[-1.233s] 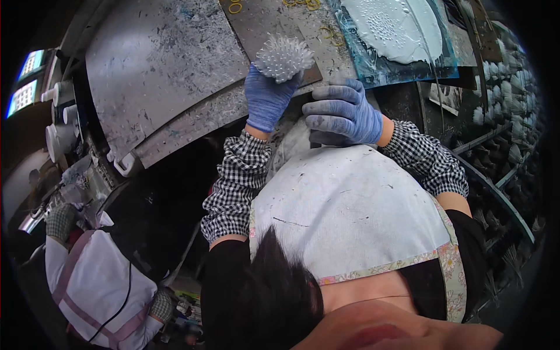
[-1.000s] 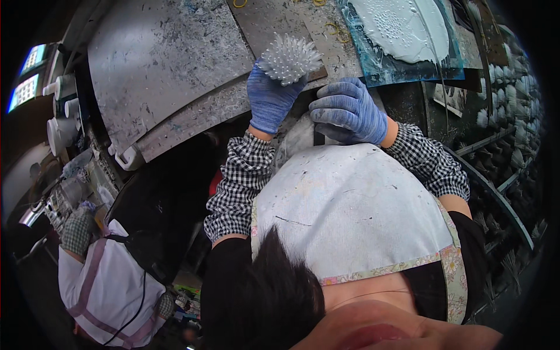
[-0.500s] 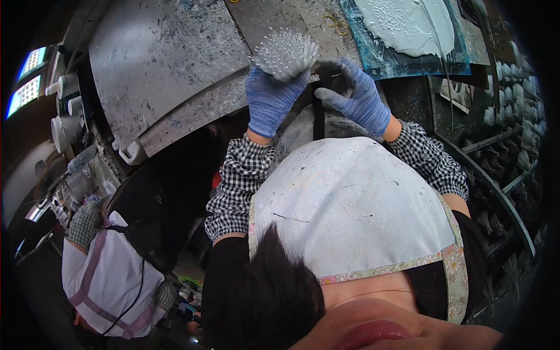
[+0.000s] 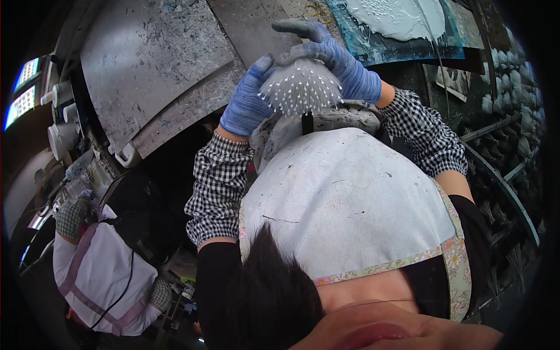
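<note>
Gripping a pale grey, dome-shaped pad studded with white spikes (image 4: 301, 86), a person in blue gloves works at a grey, paint-scraped metal table (image 4: 149, 55). The left hand (image 4: 248, 99) clasps the pad's left edge, its fingers curled closed around the rim, while the right hand (image 4: 332, 52) arches over the top and far side, fingers wrapped closed on the dome with one finger extended above it. The spiked pad sits between both palms, held just above the front edge of the table and close to the person's chest, over a white paint-flecked apron (image 4: 344, 204). Black-and-white checked sleeve covers (image 4: 219, 186) reach from wrist to elbow. Beyond the hands, a blue tray coated with white paste (image 4: 396, 23) lies on the table. At lower left, another person in a white garment with pink stripes (image 4: 96, 280) stands near white bottles (image 4: 58, 131).
</note>
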The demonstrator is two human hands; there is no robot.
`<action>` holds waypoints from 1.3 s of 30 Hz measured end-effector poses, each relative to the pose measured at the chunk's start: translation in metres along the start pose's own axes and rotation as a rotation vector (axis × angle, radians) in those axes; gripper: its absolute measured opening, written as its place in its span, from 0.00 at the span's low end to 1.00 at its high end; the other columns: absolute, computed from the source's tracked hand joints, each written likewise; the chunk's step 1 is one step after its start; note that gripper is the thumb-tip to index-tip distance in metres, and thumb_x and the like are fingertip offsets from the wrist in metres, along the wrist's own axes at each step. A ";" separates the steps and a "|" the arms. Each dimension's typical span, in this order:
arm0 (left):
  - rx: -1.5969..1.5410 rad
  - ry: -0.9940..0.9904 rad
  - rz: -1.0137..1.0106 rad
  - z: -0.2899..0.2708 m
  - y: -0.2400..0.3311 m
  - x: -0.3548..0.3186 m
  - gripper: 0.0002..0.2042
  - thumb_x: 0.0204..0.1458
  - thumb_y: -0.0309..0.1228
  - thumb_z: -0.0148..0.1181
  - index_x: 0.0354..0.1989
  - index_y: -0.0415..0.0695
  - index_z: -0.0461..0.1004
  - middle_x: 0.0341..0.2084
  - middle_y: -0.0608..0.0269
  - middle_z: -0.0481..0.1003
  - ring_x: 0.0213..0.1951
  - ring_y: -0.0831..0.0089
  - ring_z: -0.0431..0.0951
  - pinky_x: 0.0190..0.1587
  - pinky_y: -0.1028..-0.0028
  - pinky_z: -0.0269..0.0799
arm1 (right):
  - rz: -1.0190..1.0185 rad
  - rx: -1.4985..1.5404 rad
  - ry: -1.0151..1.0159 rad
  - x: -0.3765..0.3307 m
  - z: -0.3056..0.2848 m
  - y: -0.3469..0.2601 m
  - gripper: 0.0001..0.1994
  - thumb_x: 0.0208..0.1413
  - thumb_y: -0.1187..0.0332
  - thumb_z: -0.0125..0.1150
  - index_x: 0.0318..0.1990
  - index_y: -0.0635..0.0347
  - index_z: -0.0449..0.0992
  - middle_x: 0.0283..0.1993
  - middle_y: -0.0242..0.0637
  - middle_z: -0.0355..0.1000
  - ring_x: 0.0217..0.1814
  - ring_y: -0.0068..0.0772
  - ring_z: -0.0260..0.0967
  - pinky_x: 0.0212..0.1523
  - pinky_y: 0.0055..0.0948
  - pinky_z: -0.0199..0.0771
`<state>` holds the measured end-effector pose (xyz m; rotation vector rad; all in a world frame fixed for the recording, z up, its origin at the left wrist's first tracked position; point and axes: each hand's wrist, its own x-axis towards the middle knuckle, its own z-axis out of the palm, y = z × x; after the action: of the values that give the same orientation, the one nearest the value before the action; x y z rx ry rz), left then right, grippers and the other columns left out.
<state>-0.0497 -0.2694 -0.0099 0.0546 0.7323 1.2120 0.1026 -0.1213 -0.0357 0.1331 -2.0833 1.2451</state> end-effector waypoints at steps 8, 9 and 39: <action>0.628 -0.157 0.048 0.008 0.045 0.018 0.28 0.58 0.48 0.56 0.59 0.38 0.65 0.53 0.44 0.71 0.56 0.59 0.73 0.57 0.62 0.74 | -0.063 -0.506 -0.128 0.031 -0.071 -0.029 0.29 0.46 0.56 0.70 0.58 0.49 0.72 0.65 0.42 0.61 0.65 0.48 0.57 0.64 0.47 0.57; 0.558 -0.101 0.126 0.001 0.045 0.019 0.26 0.59 0.45 0.56 0.57 0.38 0.67 0.53 0.46 0.72 0.55 0.58 0.74 0.56 0.62 0.74 | 0.020 -0.462 -0.112 0.030 -0.080 -0.031 0.27 0.47 0.60 0.70 0.56 0.50 0.73 0.61 0.41 0.64 0.62 0.46 0.60 0.62 0.44 0.60; 0.647 -0.084 0.432 0.061 0.072 0.091 0.13 0.56 0.31 0.58 0.46 0.39 0.71 0.32 0.64 0.75 0.31 0.74 0.77 0.37 0.73 0.78 | 0.580 -0.425 0.034 0.048 -0.073 -0.036 0.11 0.49 0.67 0.67 0.39 0.62 0.80 0.29 0.44 0.78 0.29 0.34 0.78 0.34 0.29 0.77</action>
<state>-0.0622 -0.1432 0.0230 0.8295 1.0474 1.3202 0.1190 -0.0692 0.0422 -0.7223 -2.3890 1.0597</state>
